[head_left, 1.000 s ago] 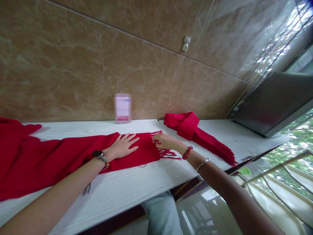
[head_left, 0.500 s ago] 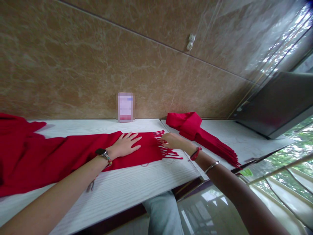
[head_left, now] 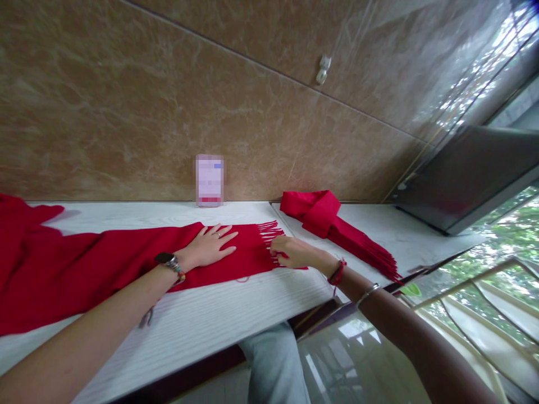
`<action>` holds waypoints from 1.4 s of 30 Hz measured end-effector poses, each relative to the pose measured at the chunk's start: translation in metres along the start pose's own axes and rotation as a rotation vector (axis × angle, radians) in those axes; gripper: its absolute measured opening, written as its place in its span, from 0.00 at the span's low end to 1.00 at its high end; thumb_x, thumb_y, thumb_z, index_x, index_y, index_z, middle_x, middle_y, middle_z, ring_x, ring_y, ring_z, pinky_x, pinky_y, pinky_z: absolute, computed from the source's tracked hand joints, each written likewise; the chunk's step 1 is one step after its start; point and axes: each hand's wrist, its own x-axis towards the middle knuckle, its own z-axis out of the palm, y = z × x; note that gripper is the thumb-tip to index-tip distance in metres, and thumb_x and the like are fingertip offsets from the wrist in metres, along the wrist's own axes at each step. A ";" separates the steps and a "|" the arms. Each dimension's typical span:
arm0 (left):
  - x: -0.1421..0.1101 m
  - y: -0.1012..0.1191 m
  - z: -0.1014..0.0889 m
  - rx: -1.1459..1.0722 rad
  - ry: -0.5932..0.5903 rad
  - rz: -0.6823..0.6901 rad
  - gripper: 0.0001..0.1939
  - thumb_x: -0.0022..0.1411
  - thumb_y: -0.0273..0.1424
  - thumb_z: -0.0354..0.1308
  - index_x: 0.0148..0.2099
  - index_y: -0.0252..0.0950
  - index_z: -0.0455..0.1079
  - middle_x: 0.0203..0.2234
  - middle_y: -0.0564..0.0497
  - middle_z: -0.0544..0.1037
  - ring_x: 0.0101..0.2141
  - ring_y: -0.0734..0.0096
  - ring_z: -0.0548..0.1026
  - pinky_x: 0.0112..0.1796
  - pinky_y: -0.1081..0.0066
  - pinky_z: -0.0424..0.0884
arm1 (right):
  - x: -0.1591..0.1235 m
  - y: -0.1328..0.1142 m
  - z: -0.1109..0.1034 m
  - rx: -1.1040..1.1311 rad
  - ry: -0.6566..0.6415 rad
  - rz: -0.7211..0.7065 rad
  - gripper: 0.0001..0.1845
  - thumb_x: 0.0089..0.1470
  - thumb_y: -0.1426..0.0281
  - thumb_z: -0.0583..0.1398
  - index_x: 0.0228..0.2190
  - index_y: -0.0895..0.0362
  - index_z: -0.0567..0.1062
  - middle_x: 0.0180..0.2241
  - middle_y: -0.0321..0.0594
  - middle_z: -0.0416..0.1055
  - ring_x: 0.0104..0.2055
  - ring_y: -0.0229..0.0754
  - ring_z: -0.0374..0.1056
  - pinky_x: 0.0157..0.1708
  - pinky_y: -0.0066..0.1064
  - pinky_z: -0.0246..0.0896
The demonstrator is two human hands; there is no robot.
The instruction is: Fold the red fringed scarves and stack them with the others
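Scarf [head_left: 96, 264] lies flat on the table [head_left: 236, 314], directly under the left hand [head_left: 206, 247]. That hand is open, palm down, fingers spread toward 2 o'clock, pressing on the cloth a little short of its fringed end. The right hand [head_left: 295, 251] is at 3 o'clock from the left one, its fingers curled in over the fringe [head_left: 266, 227]; whether they pinch a strand is too small to tell.

The relation that counts is hand to fringe: the long axis runs roughly 9 to 3, the strands point toward 3, and the right hand meets them from that side, so it is the nearer one. It also covers the lower strands; those toward 12 lie in view. Toward 9 the cloth widens into loose folds that leave the picture. A loose thread [head_left: 243, 279] curls from the near edge, at about 5 from the left hand.

Further out, a second scarf [head_left: 326, 216], folded across itself, lies near the right hand at 1 to 2 o'clock, apart from the fringe, with its own tassels toward 4. At 12 from the left hand a blurred card [head_left: 209, 179] stands against the wall [head_left: 168, 101]. A dark box [head_left: 467, 174] stands well apart at 2. A leg [head_left: 275, 365] shows at 6.
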 end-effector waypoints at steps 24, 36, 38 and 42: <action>0.002 -0.002 0.002 0.009 0.010 0.010 0.28 0.63 0.47 0.37 0.63 0.46 0.49 0.62 0.51 0.48 0.60 0.55 0.45 0.55 0.51 0.42 | -0.064 0.029 -0.012 -0.111 -0.070 0.093 0.08 0.44 0.80 0.52 0.23 0.58 0.69 0.25 0.40 0.67 0.31 0.39 0.62 0.34 0.31 0.58; 0.002 -0.004 0.004 0.011 0.010 0.013 0.28 0.63 0.48 0.37 0.63 0.47 0.48 0.62 0.52 0.48 0.60 0.56 0.45 0.55 0.51 0.42 | -0.034 -0.001 0.000 -0.026 -0.074 -0.021 0.11 0.40 0.82 0.51 0.25 0.57 0.69 0.28 0.40 0.68 0.34 0.39 0.62 0.36 0.29 0.57; 0.002 -0.003 0.003 0.013 0.015 0.019 0.28 0.63 0.48 0.37 0.63 0.47 0.48 0.62 0.51 0.48 0.60 0.56 0.46 0.55 0.50 0.43 | -0.055 0.014 -0.004 -0.079 -0.107 0.044 0.10 0.41 0.82 0.51 0.24 0.57 0.68 0.27 0.40 0.67 0.32 0.39 0.62 0.35 0.30 0.57; 0.002 -0.003 0.003 0.010 0.019 0.017 0.28 0.63 0.48 0.37 0.63 0.46 0.49 0.62 0.52 0.48 0.60 0.55 0.46 0.55 0.50 0.43 | -0.075 0.027 -0.018 -0.078 -0.029 0.156 0.09 0.43 0.81 0.52 0.24 0.58 0.69 0.27 0.40 0.66 0.32 0.39 0.62 0.33 0.30 0.59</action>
